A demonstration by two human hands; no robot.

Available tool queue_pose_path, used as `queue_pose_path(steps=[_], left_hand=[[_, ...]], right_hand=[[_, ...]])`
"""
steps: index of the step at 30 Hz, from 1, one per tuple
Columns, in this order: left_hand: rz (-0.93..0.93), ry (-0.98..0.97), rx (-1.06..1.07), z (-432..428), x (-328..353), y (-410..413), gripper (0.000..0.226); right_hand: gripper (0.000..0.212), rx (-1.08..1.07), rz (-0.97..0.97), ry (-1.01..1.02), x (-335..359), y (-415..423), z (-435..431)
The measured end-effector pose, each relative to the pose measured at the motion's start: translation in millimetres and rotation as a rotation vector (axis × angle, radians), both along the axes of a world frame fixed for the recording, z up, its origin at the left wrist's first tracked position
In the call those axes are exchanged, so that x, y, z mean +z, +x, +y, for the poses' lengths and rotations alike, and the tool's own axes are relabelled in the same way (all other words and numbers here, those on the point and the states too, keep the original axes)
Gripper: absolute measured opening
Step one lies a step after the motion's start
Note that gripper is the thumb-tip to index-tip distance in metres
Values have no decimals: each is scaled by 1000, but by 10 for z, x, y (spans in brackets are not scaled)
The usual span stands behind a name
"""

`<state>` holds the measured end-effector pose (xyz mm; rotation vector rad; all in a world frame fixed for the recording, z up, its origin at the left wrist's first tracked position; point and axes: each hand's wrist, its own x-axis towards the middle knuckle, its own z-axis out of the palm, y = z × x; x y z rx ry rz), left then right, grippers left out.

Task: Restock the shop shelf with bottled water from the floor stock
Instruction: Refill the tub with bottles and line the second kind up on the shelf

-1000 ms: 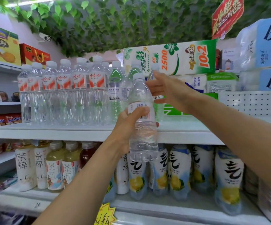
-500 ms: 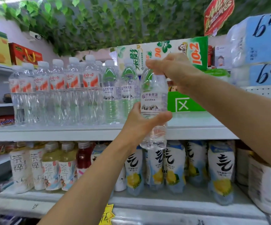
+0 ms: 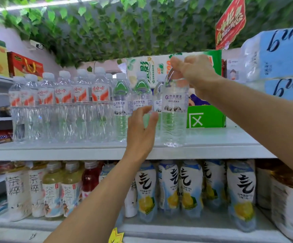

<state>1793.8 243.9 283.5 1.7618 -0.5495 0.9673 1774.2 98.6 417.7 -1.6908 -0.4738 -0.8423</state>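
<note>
Centre left: red-label water bottles [image 3: 63, 100] in rows on white shelf [image 3: 54, 151], green-top bottles [image 3: 123, 106] next. Centre: left hand [image 3: 140, 134] loose, fingers apart, holding nothing, just left of clear water bottle [image 3: 174, 120]. Bottle upright, base at shelf front edge, centre frame. Up and right: right hand [image 3: 196, 74] pinching bottle at cap. Green box [image 3: 205, 116] just behind.

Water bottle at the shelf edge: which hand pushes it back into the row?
Right. The right hand grips the water bottle by its neck, its base at the front of the shelf. The left hand is open beside it, holding nothing.
</note>
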Motion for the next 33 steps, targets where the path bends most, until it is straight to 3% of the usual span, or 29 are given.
queue_pose_path(steps=[4,7,10,13,17,33], left_hand=[[-151,176,410,330,-121,341,58],[-112,368,531,404,-114,462,86],[-104,432,563,395,-123,497,99],[-95,423,556,405,-137,501,100],[-69,408,580,401,-159,497,101],[-69,362,532,425,-183,531,94]], right_hand=[[43,-129,-24,-119,30,250,114],[39,-121,22,-177,11,408,167],[44,-83,57,-145,-29,441,176],[57,-97,98,-215,-292,410,148],[91,-214,230,-250,-969,378,86],[84,-281,207,-297,-1149,610,169]])
